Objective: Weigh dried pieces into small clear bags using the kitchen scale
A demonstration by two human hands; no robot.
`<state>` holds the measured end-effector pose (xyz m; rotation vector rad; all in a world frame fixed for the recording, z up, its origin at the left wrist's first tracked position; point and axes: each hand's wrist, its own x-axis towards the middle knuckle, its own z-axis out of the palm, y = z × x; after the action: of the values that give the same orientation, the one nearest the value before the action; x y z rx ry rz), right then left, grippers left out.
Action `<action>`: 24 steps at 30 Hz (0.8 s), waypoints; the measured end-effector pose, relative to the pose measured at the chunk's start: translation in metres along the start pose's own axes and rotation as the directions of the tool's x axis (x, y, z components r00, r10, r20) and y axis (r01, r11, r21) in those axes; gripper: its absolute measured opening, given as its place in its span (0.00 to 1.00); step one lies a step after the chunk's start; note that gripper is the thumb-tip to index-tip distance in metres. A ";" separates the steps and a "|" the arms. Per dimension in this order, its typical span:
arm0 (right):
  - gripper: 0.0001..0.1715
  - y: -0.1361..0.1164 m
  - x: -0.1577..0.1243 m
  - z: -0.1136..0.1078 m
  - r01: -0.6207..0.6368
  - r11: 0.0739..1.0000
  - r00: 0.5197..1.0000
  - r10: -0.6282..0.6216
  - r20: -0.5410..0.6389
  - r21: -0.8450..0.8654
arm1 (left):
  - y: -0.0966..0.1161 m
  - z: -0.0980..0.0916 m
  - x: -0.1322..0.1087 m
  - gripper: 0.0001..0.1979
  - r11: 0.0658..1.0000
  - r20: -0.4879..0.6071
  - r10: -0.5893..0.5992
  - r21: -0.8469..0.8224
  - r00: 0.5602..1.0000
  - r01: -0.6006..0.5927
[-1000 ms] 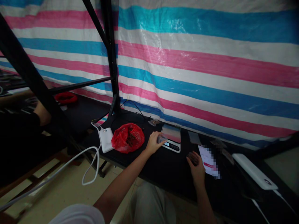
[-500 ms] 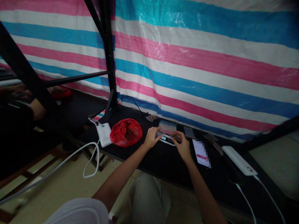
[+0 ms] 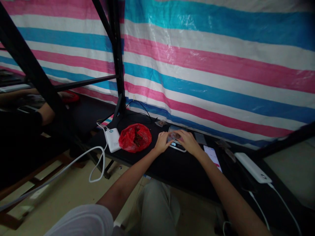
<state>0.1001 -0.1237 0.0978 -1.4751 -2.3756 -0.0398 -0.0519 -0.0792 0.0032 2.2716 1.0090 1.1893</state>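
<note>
Hands: left hand (image 3: 161, 143) and right hand (image 3: 185, 141) together pinch a small clear packet (image 3: 173, 136), fingers curled.
Where: over the scale (image 3: 177, 144), tabletop's far edge (image 3: 221, 139).
Beside: red bag (image 3: 135, 138).

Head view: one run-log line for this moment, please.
left hand and right hand: both on small clear pouch | over scale | red bag: left of scale

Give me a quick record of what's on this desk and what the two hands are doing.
Surface: black desk before a striped tarp
Left hand: at the small digital scale, grip on a small clear packet
Right hand: on the same packet, over the scale
Left of the hands: crumpled red plastic bag with dark contents; white power bank
Right of the hands: long white power bank, cabled
Contents of packet: too small to tell
</note>
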 end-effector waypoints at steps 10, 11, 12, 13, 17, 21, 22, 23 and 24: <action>0.21 0.022 0.035 -0.034 0.058 0.950 0.997 -0.037 0.074 -0.306 | 0.012 0.004 0.063 0.20 0.991 -0.053 0.113 0.082 0.992 -0.108; 0.20 0.026 0.040 -0.039 0.052 0.939 0.997 -0.028 0.075 -0.341 | 0.013 0.005 0.073 0.20 0.989 -0.053 0.121 0.091 0.991 -0.116; 0.19 0.029 0.044 -0.043 0.049 0.925 0.997 -0.022 0.076 -0.377 | 0.014 0.005 0.082 0.20 0.987 -0.055 0.129 0.100 0.990 -0.123; 0.18 0.032 0.049 -0.047 0.048 0.908 0.997 -0.019 0.075 -0.415 | 0.015 0.006 0.091 0.21 0.985 -0.058 0.138 0.108 0.989 -0.131; 0.14 0.042 0.065 -0.059 0.097 0.828 0.994 -0.050 0.100 -0.552 | 0.017 0.010 0.118 0.19 0.980 -0.076 0.166 0.124 0.983 -0.156; 0.15 0.050 0.076 -0.055 0.134 0.765 0.991 -0.096 0.094 -0.630 | 0.015 0.014 0.130 0.16 0.985 -0.114 0.130 0.125 0.985 -0.115; 0.15 0.052 0.078 -0.053 0.136 0.757 0.991 -0.104 0.088 -0.640 | 0.015 0.015 0.131 0.15 0.986 -0.121 0.120 0.132 0.985 -0.104; 0.15 0.054 0.078 -0.050 0.141 0.750 0.990 -0.115 0.083 -0.646 | 0.014 0.017 0.132 0.15 0.985 -0.122 0.114 0.143 0.986 -0.096; 0.15 0.055 0.079 -0.048 0.145 0.745 0.989 -0.125 0.077 -0.651 | 0.013 0.018 0.132 0.15 0.983 -0.116 0.111 0.159 0.987 -0.092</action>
<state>0.1302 -0.0400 0.1582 -1.5587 -2.6231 -0.9971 0.0187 0.0105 0.0733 2.4179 1.0749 1.3530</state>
